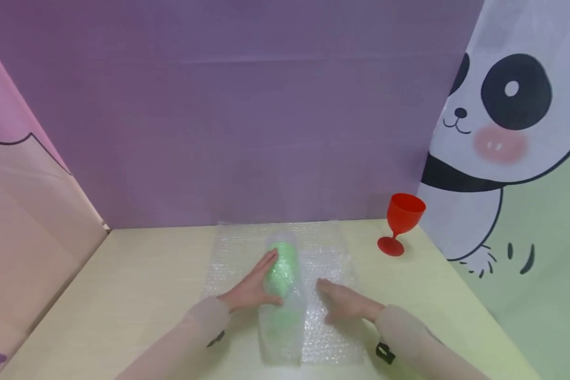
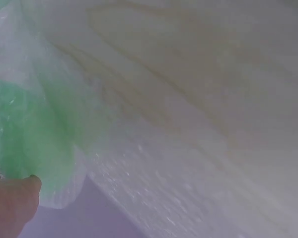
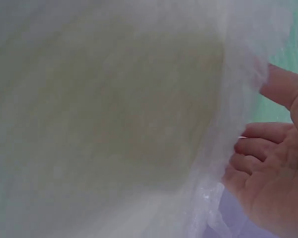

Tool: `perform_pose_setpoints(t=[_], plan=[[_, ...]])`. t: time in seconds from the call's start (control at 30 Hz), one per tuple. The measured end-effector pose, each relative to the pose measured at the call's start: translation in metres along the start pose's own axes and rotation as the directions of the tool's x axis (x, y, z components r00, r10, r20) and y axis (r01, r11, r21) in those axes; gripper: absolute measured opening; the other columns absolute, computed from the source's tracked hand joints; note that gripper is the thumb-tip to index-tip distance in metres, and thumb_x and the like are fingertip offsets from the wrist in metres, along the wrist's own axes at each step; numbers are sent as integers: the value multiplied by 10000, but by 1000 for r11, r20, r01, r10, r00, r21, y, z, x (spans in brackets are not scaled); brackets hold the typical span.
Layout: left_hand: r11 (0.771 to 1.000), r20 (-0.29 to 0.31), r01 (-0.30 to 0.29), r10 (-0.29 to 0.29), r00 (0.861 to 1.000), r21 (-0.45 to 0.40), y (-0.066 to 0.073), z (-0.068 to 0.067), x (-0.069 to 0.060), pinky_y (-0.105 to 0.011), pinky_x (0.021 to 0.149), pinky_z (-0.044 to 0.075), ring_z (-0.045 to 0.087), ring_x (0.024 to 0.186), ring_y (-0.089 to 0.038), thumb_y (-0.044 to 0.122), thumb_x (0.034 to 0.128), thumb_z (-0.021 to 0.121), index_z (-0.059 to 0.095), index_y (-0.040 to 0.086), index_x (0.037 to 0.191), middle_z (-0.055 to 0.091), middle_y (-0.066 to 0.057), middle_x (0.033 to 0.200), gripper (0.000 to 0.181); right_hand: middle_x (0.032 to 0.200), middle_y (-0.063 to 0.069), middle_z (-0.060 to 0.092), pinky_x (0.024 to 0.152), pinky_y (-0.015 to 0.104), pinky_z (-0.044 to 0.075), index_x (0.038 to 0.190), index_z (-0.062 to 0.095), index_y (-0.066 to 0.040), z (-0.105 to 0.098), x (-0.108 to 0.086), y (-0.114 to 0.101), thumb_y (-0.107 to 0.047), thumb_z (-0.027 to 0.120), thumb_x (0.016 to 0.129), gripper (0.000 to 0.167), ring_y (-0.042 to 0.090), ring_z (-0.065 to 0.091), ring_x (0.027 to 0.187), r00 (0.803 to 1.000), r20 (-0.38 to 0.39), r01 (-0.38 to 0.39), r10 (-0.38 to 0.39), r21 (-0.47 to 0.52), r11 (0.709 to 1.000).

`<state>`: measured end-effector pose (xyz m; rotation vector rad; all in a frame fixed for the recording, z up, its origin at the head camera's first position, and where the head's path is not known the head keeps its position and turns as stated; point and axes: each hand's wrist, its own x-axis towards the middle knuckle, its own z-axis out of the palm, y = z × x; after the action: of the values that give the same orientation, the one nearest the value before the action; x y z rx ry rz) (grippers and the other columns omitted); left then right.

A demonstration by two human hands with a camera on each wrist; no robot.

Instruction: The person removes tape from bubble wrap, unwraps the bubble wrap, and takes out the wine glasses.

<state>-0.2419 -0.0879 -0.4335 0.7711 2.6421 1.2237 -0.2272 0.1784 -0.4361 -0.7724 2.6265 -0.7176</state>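
Observation:
In the head view, a green, rounded long object [image 1: 284, 266] lies lengthwise within clear bubble wrap [image 1: 330, 338], part of which is folded over it. Its kind is blurred by the wrap. My left hand [image 1: 252, 287] rests against its left side, thumb and fingers spread over the wrapping; the left wrist view shows a fingertip [image 2: 27, 191] touching it. To the right, my right hand [image 1: 347, 302] is at the flat part of the bubble wrap. The right wrist view shows the right fingers [image 3: 258, 141] fairly straight beside the sheet, thumb apart from them.
A red plastic goblet [image 1: 404, 214] stands at the back right of the pale table [image 1: 147, 285]. Behind the table hangs a purple backdrop [image 1: 247, 121]. A panda-printed sheet [image 1: 465, 221] borders the right side, and a pink one [image 1: 24, 211] the left.

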Motion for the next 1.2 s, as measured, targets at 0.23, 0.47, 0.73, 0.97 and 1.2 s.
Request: perform_pose_setpoints(t=[0.23,0.47,0.73,0.97,1.2], plan=[[1000,-2,29,-29,1000,5,-8,-10,-12,-488,1134,142,69,1419,-247,328,679,771,77,123,1479,22,-10,1555,1078,1466,283,203,1126,523,159,1380,262,109,0,-1,-2,-113,737,705,855,429,189,1358,1000,24,-14,15,-35,999],[998,-13,62,-63,998,-32,-16,-22,-25,-524,1127,137,111,1408,-298,261,714,753,132,102,1471,79,-62,1550,992,1473,271,199,1126,524,161,1386,262,96,1,-3,-5,-105,733,707,850,424,184,1361,1000,17,-17,18,-18,1000],[991,-31,126,-127,991,-39,-9,-25,-28,-520,1130,125,112,1408,-301,195,779,697,155,84,1466,86,-85,1545,882,1480,257,191,1130,516,154,1396,248,83,2,-1,-2,-108,726,712,856,413,179,1366,1000,8,-20,20,-24,999],[976,75,190,-182,980,-110,41,-13,-60,-594,1097,138,129,1394,-360,316,811,663,168,82,1465,96,-104,1541,853,1484,250,184,1130,518,152,1400,244,74,4,0,-1,-108,726,715,858,411,173,1369,1000,11,-10,10,-39,999],[992,158,61,-78,984,113,59,17,-80,-502,1118,168,73,1414,-287,230,719,731,98,57,1469,-12,-79,1549,997,1483,248,193,1131,514,160,1397,261,71,3,-1,-1,-103,723,722,836,409,180,1368,1000,3,-9,9,-61,998]])
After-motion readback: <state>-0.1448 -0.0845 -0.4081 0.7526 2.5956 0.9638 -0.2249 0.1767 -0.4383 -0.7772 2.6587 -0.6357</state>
